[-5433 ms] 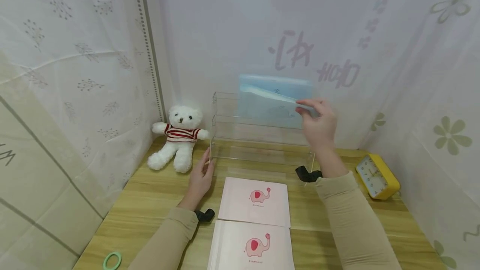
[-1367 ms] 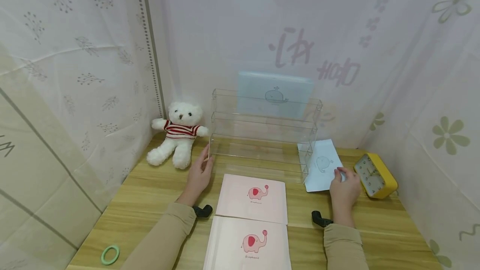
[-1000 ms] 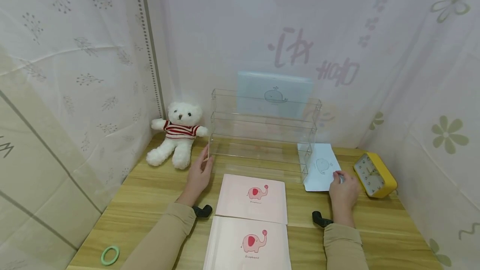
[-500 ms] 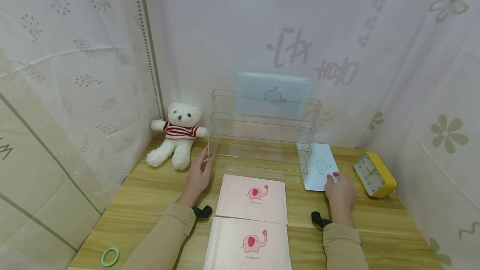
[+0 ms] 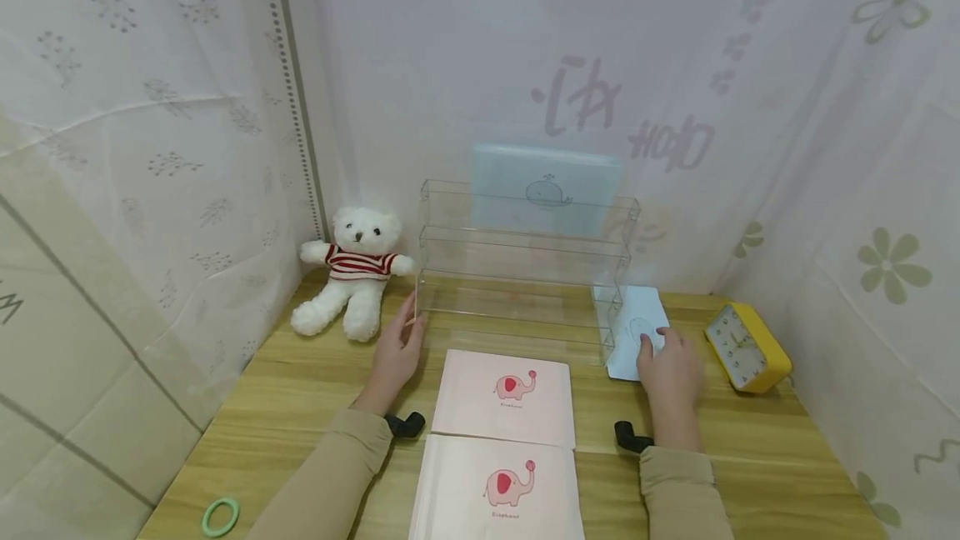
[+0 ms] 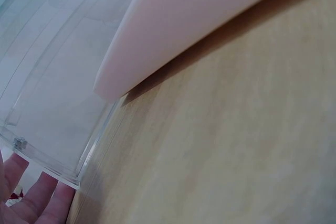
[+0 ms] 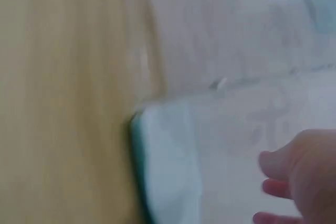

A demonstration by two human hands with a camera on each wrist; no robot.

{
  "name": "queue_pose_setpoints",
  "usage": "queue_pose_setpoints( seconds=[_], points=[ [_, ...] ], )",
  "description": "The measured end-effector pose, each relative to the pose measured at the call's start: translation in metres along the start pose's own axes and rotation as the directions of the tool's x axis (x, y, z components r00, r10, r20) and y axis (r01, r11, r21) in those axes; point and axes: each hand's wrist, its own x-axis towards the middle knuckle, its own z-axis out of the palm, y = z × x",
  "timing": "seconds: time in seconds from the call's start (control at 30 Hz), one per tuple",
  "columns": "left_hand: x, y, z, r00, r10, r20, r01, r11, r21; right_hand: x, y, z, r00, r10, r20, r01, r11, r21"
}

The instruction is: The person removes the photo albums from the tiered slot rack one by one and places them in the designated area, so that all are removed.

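My left hand (image 5: 397, 352) rests at the lower left side of a clear acrylic tiered rack (image 5: 525, 279). In the left wrist view its straight fingers (image 6: 39, 195) touch the rack's outer edge. On the rack's right, a light blue booklet (image 5: 633, 315) with a whale drawing lies on the table. My right hand (image 5: 671, 369) is over its near right part, thumb and fingers apart with nothing pinched between them. The right wrist view is blurred and shows the booklet's pale cover (image 7: 168, 156). Another blue whale booklet (image 5: 510, 182) stands upright in the top tier.
Two pink elephant booklets (image 5: 465, 382) lie in front of the rack, one nearer than the other. A white teddy bear (image 5: 363, 269) in a striped top sits left of it. The yellow clock (image 5: 761, 348) stands at the right, a green ring (image 5: 221, 517) at the front left.
Earlier my right hand held a blue booklet above the rack; that booklet now stands in the top tier. The hand has come down to the other one and shifted left, its fingers spreading.
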Motion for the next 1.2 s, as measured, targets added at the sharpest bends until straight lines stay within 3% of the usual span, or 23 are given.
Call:
queue_pose_setpoints(
  seconds=[0.07, 0.17, 0.27, 0.37, 0.47, 0.57, 0.77, 1.07, 1.2],
  points=[
    [0.000, 0.001, 0.001, 1.000, 0.004, 0.000, -0.004, 1.000, -0.002, -0.004, -0.016, -0.008, 0.992, -0.022, -0.120, 0.034, 0.995, 0.093],
    [0.000, 0.001, 0.004, 1.000, 0.018, 0.005, -0.018, 1.000, -0.007, -0.006, -0.040, -0.022, 0.948, -0.074, -0.310, 0.150, 0.962, 0.229],
    [-0.001, 0.000, 0.006, 1.000, 0.024, 0.001, -0.024, 1.000, -0.019, 0.000, -0.064, -0.040, 0.886, -0.144, -0.441, 0.304, 0.898, 0.318],
    [-0.002, 0.000, 0.005, 1.000, 0.022, -0.012, -0.022, 1.000, -0.018, 0.014, -0.088, -0.061, 0.844, -0.221, -0.488, 0.429, 0.825, 0.369],
    [-0.002, -0.002, 0.005, 1.000, 0.020, -0.023, -0.020, 1.000, -0.004, 0.032, -0.112, -0.084, 0.832, -0.294, -0.471, 0.500, 0.766, 0.405],
    [-0.002, -0.002, 0.003, 1.000, 0.019, -0.022, -0.019, 1.000, -0.005, 0.047, -0.137, -0.105, 0.835, -0.357, -0.419, 0.527, 0.740, 0.419],
    [-0.002, -0.001, 0.001, 1.000, 0.015, -0.025, -0.015, 1.000, -0.021, 0.081, -0.177, -0.124, 0.823, -0.471, -0.318, 0.566, 0.729, 0.385],
    [-0.004, 0.001, -0.001, 1.000, -0.001, -0.007, 0.001, 1.000, -0.009, 0.108, -0.208, -0.138, 0.775, -0.552, -0.308, 0.632, 0.688, 0.357],
    [-0.003, 0.001, -0.001, 1.000, 0.005, -0.016, -0.005, 1.000, -0.003, 0.114, -0.215, -0.144, 0.780, -0.601, -0.176, 0.623, 0.714, 0.320]
  ],
)
